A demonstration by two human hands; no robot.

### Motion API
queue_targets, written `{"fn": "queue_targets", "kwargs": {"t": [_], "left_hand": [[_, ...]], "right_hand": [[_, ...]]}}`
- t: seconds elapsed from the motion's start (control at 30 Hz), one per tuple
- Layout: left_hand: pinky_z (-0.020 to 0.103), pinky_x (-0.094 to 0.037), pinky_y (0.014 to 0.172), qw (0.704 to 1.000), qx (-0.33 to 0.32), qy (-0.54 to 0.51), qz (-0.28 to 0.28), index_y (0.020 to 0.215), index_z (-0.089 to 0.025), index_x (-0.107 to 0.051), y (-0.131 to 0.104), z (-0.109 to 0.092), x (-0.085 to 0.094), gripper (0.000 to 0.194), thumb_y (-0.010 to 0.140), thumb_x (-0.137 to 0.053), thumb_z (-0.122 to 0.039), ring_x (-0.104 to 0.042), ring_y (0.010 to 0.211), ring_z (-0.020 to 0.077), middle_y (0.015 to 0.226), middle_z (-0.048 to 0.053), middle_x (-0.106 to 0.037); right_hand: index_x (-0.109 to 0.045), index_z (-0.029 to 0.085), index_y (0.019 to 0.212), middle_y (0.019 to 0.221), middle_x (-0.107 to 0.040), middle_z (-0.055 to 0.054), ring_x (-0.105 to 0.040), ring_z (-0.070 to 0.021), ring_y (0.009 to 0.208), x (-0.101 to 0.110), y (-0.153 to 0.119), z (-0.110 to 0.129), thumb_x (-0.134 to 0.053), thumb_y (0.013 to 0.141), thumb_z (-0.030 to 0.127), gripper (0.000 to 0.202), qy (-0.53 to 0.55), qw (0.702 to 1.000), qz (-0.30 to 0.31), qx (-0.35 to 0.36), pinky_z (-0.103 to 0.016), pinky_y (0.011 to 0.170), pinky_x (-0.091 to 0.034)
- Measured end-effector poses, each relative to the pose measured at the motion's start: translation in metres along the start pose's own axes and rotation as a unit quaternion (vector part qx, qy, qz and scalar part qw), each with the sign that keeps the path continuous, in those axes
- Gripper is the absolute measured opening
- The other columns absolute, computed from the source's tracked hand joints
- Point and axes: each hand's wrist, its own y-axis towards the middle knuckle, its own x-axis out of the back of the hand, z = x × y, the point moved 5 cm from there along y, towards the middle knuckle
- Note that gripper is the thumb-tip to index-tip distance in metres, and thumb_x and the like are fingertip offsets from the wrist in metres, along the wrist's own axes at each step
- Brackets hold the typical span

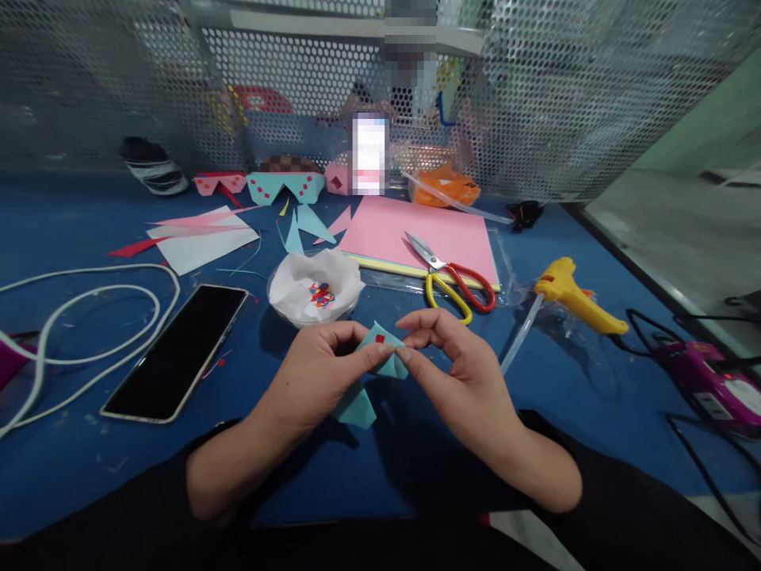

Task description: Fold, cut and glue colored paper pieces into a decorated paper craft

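Note:
Between my hands is a folded light-blue paper piece (355, 406) with a small red square near its upper tip. My left hand (324, 369) grips it, thumb pressed on its face by the red square. My right hand (455, 361) pinches the paper's right edge between thumb and fingertips; whether something tiny sits in that pinch is hidden. Just beyond my left hand stands a bowl (284, 300) lined with white paper, holding small red, blue and orange paper bits (322, 296). Scissors (440, 266) with red and yellow handles lie past my right hand, partly over pink paper sheets (410, 230).
A phone (178, 353) and a white cable (158, 305) lie at left. At right are a yellow glue gun (576, 297) and a magenta box (710, 388) with black cords. Finished-looking paper glasses (285, 187) stand along the back by a perforated metal screen (285, 75). Paper scraps (202, 238) lie nearby.

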Motion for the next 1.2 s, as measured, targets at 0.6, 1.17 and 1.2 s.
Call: {"fn": "queue_targets", "kwargs": {"t": [0.6,1.17,1.2], "left_hand": [[0.021,-0.029,0.045,1.0,0.011,0.001,-0.01,0.067,-0.018,-0.068,-0.002,-0.002,0.002,0.037,0.078,-0.07,-0.053,-0.039,0.047,0.0085,0.053,-0.005,-0.051],[0.022,-0.035,0.052,0.999,-0.038,0.028,-0.022,0.07,-0.018,-0.069,-0.001,-0.005,0.004,0.034,0.077,-0.069,-0.051,-0.045,0.054,0.0102,0.061,-0.004,-0.056],[0.022,-0.035,0.053,0.999,-0.039,0.033,-0.015,0.069,-0.017,-0.068,-0.001,-0.004,0.003,0.031,0.075,-0.072,-0.048,-0.045,0.055,0.0098,0.061,-0.004,-0.056]], "right_hand": [[-0.061,0.023,0.102,0.08,-0.061,0.003,-0.06,-0.0157,0.078,0.003,0.004,0.0,-0.061,0.086,0.019,0.017,0.013,1.0,-0.006,-0.011,-0.034,0.074,-0.046],[-0.062,0.022,0.103,0.08,-0.062,0.003,-0.059,-0.0151,0.077,0.001,0.005,-0.003,-0.062,0.085,0.022,0.018,0.023,1.0,0.008,-0.006,-0.033,0.073,-0.045],[-0.062,0.021,0.103,0.08,-0.062,0.002,-0.059,-0.0152,0.077,0.002,0.005,-0.003,-0.062,0.085,0.022,0.018,0.022,1.0,0.008,-0.006,-0.033,0.073,-0.045]]}}
